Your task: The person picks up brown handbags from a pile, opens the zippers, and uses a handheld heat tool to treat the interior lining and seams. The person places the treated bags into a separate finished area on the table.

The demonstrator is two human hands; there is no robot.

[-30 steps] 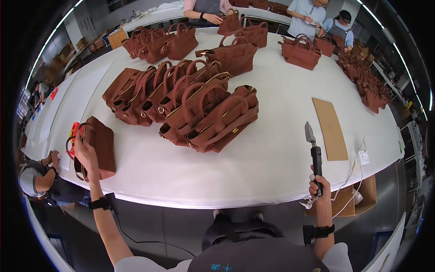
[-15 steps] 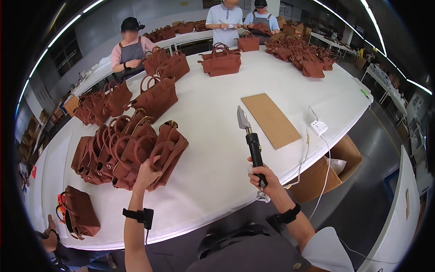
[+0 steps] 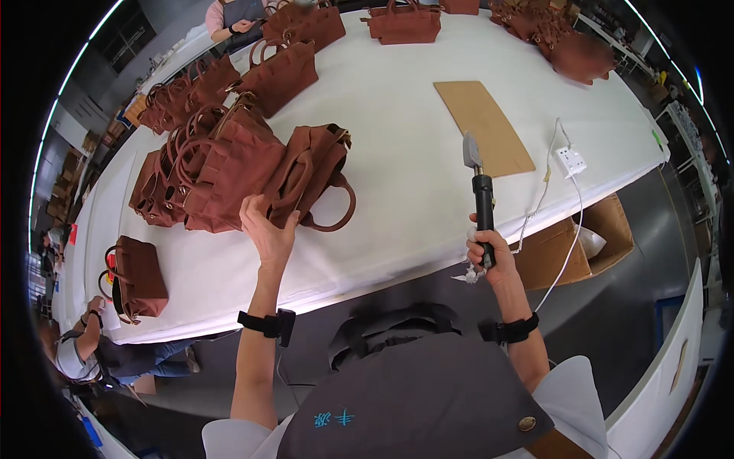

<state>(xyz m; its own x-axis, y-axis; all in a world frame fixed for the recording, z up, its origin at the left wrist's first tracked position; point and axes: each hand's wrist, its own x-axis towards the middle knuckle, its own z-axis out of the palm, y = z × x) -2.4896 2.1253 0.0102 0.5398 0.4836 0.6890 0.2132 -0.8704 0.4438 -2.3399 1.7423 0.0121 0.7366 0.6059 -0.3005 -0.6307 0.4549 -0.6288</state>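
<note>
The right hand is clamped round a black-handled tool, spade-shaped metal head pointing away; the left hand has thumb and fingers spread — right up at the near edge of a brown handbag, though firm contact I can't tell; that bag leans on the table at the right end of a clustered row of handbags; a lone handbag stands left; beyond the tool's handle, a cardboard sheet — and farther off, another handbag stands upright.
</note>
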